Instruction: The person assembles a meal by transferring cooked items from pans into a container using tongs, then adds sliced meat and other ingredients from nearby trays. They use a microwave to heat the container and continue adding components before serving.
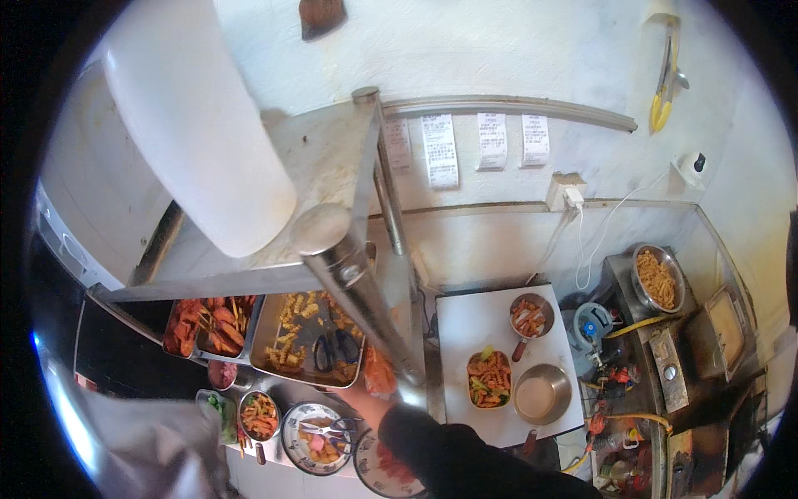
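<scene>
Single view: head cam, wide fisheye, worn on the person, upright. Looks down and forward from above; black surround in the corners, straight edges bent. The right hand [364, 402] shows low in frame, its dark sleeve [478, 453] coming in from the lower edge. Nearest-looking: white container [204, 133] and metal post [353, 283], upper left to center, the post blocking some of what lies behind. White table [478, 324] seen steeply from above, farther off. Wall [532, 58] fills the top, burner area [665, 366] at right.
</scene>
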Available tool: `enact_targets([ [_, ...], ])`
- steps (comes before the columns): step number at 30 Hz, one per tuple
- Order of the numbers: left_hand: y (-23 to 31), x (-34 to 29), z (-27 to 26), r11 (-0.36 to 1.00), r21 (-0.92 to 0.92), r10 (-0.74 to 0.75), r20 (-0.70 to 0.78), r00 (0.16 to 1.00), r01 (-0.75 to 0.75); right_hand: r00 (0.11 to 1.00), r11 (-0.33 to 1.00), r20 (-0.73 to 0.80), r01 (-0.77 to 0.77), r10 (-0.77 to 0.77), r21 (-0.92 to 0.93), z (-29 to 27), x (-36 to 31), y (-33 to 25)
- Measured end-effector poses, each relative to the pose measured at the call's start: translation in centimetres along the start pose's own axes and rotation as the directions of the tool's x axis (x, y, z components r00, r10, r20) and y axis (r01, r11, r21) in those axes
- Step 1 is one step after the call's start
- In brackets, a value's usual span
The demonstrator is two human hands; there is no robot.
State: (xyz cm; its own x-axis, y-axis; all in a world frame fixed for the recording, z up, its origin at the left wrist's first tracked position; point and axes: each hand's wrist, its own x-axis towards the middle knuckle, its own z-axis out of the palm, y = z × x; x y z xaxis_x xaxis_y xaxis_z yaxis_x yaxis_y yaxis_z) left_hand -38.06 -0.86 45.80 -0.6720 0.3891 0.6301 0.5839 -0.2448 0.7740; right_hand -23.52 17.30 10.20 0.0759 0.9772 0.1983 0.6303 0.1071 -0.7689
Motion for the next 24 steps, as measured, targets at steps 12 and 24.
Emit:
enact_targets([
  [12,-13.8,-6.7,-18.4,0.805,-0.282,-0.571,-0.127,0.811,0.523,0.941,0.956,0.338,0.069,0.032,-0.284,-3.4,-0.8,-4.0],
  [24,-6.8,-29.0,-4.4,0.740,-0.490,-0.128,0.570,0.812,0.461,0.859,0.729,-0.071,0.471,-0.507,0.497,-16.7,-21.6,-4.5],
])
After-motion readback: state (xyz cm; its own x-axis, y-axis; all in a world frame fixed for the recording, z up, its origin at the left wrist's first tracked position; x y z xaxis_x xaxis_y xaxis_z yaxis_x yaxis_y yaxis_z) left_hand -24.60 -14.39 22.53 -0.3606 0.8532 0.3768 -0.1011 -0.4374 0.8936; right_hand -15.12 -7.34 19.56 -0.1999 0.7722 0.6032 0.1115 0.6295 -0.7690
